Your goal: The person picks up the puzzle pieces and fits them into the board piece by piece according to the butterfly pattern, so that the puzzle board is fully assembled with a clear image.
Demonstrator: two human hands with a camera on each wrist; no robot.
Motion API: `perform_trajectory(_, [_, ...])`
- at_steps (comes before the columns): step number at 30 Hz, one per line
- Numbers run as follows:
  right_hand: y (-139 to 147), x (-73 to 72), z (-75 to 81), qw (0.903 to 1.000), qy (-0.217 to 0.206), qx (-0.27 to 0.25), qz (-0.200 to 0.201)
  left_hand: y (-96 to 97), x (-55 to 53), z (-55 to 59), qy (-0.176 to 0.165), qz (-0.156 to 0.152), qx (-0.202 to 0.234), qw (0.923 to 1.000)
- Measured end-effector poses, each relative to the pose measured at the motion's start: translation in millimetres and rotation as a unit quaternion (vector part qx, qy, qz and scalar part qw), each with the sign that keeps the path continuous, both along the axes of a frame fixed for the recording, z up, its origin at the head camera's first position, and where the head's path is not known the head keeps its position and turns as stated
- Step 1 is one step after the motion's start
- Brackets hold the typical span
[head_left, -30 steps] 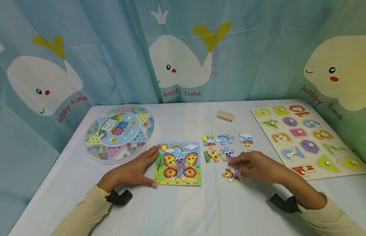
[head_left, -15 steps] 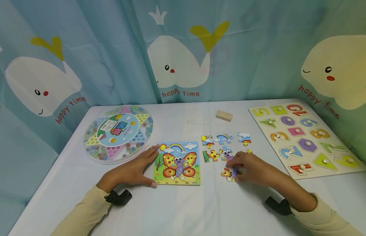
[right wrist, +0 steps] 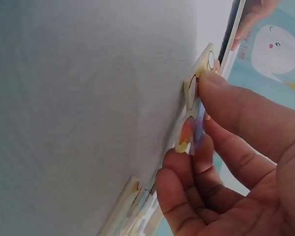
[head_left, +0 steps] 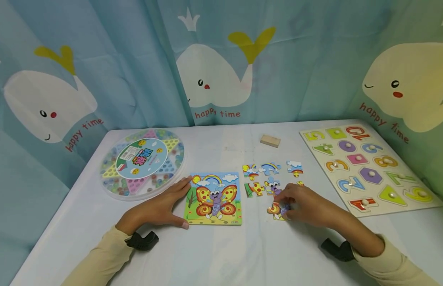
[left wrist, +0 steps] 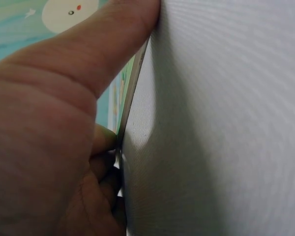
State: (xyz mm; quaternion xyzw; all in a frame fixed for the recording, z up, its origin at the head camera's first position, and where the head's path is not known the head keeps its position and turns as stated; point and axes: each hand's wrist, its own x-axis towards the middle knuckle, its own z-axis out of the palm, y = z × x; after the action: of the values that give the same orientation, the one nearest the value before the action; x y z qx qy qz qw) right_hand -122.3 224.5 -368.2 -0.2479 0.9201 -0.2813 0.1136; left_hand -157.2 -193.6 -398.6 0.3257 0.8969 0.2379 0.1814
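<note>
My left hand (head_left: 160, 206) rests against the left side of a square butterfly picture board (head_left: 213, 220), fingers fairly straight and thumb by the lower left corner. In the left wrist view the thumb and fingers lie along the board's thin edge (left wrist: 131, 93). With thumb and fingertips, my right hand (head_left: 309, 204) pinches a jigsaw piece (right wrist: 191, 98) low over the table, at the bottom of the loose group. Above it lie a butterfly-face piece (head_left: 272, 186), a red-and-yellow wing piece (head_left: 255, 189) and a rainbow piece (head_left: 269, 168). The right hand partly hides other pieces.
A round marble game box (head_left: 143, 163) stands at the left, close to my left hand. A number-and-shape peg board (head_left: 364, 159) lies on the right. Toward the back is a small wooden block (head_left: 270, 140). A whale-print curtain (head_left: 146, 79) hangs behind the white table.
My right hand has moved slightly left and down onto the lower jigsaw piece, fingers now covering more of it. The left hand stays at the board. The head view has shifted slightly.
</note>
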Motion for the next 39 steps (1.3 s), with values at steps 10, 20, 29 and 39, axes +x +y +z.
perform_trajectory(10, [-2, -1.9, 2.4, 0.9963, -0.034, -0.076, 0.022, -0.7, 0.7, -0.3, -0.002, 0.001, 0.004, 1.0])
perform_trajectory(20, [-9, -9.1, 4.8, 0.991, -0.088, -0.096, 0.029, -1.0, -0.2, -1.4, 0.0, 0.002, 0.002, 1.0])
perform_trajectory(29, [-24, -18.4, 8.1, 0.9918, -0.068, -0.107, 0.016, -0.9, -0.4, -2.0, 0.001, 0.002, 0.002, 1.0])
perform_trajectory(39, [-42, -25.6, 4.3, 0.9891, -0.071, -0.123, 0.037, -0.5, 0.3, -0.6, -0.001, 0.003, 0.0, 1.0])
